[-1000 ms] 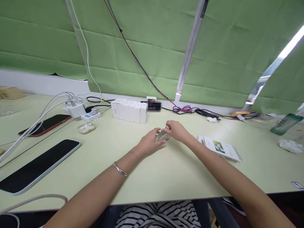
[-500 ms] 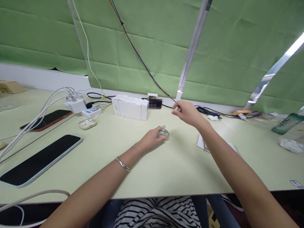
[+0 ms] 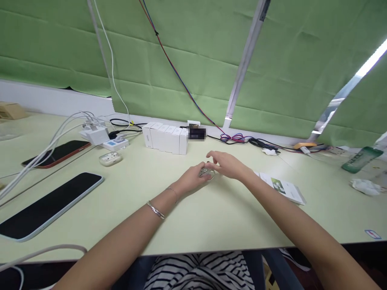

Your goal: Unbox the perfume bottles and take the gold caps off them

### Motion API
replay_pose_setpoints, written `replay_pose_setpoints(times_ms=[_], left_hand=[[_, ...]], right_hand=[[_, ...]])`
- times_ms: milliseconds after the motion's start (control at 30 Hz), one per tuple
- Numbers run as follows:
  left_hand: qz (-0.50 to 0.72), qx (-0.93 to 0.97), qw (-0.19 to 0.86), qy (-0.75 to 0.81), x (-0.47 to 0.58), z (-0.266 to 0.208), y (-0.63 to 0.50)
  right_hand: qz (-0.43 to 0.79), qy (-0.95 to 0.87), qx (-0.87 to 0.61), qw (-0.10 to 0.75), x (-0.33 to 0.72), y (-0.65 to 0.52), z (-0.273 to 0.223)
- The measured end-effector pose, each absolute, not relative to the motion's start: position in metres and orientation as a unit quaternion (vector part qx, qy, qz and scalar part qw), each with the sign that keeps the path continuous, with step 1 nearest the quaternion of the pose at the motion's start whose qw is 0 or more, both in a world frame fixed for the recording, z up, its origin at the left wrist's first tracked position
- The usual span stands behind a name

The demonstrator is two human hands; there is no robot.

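Note:
Near the middle of the table, my left hand is wrapped round a small rounded clear glass bottle, which looks like a perfume bottle. My right hand is over the top of the bottle from the right, thumb and fingers curved at its neck. The index finger is raised a little above the thumb. The bottle's neck is hidden behind these fingers, so what they pinch cannot be made out. A bracelet circles my left wrist.
Behind the bottle stands a row of white boxes. A printed leaflet lies beside my right forearm. To the left are a phone, an earbud case and a power strip with cables. A green bottle lies at the right.
My right hand has come down and left from above the table's back to the bottle's top. The small whitish piece in its fingers no longer shows. My left hand stays on the bottle.

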State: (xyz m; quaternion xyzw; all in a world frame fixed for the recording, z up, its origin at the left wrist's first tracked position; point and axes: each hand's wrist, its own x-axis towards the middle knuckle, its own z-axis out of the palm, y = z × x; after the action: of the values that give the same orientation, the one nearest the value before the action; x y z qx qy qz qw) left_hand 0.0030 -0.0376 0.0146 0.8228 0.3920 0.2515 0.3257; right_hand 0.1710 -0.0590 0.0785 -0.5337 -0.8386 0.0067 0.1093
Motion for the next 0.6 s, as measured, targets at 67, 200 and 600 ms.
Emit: replay_pose_setpoints(times_ms=[67, 200, 600], left_hand=[[0.255, 0.824, 0.336, 0.377, 0.003, 0.016, -0.039], [0.258, 0.824, 0.326, 0.385, 0.003, 0.016, -0.038], [0.246, 0.813, 0.331, 0.411, 0.003, 0.015, -0.037]], right_hand=[[-0.007, -0.850, -0.523, 0.068, 0.155, -0.059, 0.081], [-0.055, -0.858, -0.506, 0.069, 0.144, -0.063, 0.114], [0.033, -0.763, -0.645, 0.014, 0.231, -0.056, 0.113]])
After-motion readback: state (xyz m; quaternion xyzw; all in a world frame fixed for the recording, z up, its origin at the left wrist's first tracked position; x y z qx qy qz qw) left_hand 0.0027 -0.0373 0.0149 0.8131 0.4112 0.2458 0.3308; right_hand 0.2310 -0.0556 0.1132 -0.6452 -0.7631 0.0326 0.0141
